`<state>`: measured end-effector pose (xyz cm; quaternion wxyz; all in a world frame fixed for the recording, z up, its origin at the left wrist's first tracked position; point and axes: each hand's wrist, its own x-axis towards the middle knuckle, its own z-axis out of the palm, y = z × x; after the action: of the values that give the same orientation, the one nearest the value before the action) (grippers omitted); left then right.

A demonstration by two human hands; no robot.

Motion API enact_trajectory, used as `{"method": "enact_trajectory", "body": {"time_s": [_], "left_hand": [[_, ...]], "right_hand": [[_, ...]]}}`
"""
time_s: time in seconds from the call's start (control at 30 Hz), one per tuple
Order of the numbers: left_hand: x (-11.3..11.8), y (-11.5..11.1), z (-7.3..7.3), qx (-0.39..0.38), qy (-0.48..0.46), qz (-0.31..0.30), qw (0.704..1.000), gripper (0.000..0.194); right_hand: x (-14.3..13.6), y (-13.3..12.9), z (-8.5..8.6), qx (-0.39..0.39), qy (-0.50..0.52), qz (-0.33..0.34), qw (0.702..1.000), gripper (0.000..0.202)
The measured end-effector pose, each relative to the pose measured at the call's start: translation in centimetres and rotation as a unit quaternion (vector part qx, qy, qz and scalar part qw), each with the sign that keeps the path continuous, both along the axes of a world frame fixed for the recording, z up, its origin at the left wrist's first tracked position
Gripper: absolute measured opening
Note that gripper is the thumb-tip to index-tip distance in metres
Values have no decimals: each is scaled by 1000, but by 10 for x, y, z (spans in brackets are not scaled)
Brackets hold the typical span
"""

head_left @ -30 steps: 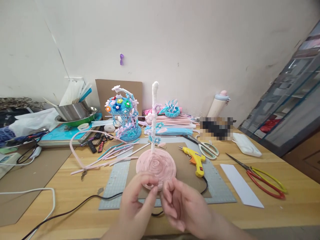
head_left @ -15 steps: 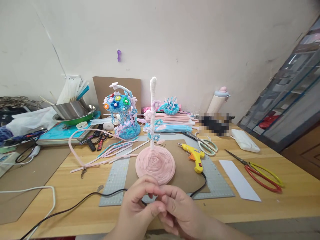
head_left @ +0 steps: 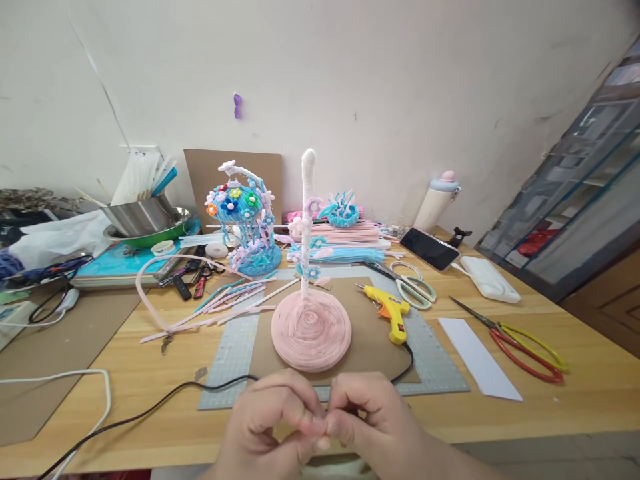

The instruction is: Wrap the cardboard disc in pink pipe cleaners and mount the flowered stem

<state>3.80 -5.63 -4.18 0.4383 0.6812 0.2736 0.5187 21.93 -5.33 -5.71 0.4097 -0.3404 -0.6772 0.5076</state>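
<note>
My left hand (head_left: 270,417) and right hand (head_left: 373,413) pinch before the pink base (head_left: 311,337)
Its stem (head_left: 308,179) flowered low, top bare; can't tell what's pinched

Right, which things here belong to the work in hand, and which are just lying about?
Probably in use:
left hand and right hand, fingers pinched
pink coiled base
white flowered stem
yellow glue gun

Probably just lying about:
phone
bottle
steel bowl

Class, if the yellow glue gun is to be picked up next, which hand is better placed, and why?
Probably the right hand: the glue gun lies ahead of it, right of the pink disc, farther from the left hand.
</note>
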Motion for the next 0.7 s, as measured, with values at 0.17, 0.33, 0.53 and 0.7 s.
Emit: {"method": "enact_trajectory", "body": {"time_s": [0.17,0.33,0.53,0.7], "left_hand": [[-5,0,14,7,66,-47,997,15],[-10,1,19,-70,126,-153,978,9],[-6,-6,19,-212,94,-150,961,30],[-2,-9,21,-190,85,-141,968,38]], "right_hand": [[4,-1,9,-45,-15,7,999,38],[3,-5,9,-135,-1,39,990,38],[0,-9,-7,-189,65,45,979,44],[-4,-11,-14,-201,137,44,969,44]]}}
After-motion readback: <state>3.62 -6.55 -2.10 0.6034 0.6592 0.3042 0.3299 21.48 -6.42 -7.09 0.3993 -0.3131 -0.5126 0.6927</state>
